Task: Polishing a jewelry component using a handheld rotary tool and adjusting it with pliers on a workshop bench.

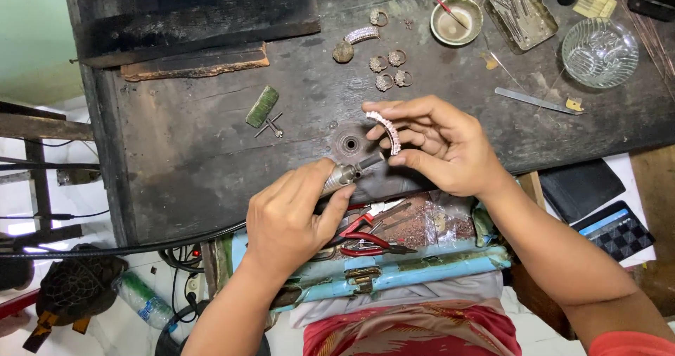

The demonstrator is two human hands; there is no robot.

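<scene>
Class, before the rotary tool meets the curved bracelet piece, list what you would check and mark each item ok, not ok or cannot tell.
1. Left hand grips the rotary handpiece firmly: ok, fingers wrapped round its body.
2. Right hand holds the curved jewelled piece securely: ok, pinched between thumb and fingertips.
3. Tool tip aimed at the piece: ok, it points towards its lower end.
4. Tip touching the piece: cannot tell, they are too close to separate.
5. Tool spinning: cannot tell.
6. Loose rings clear of the hands: ok, they lie further back on the bench.
</scene>
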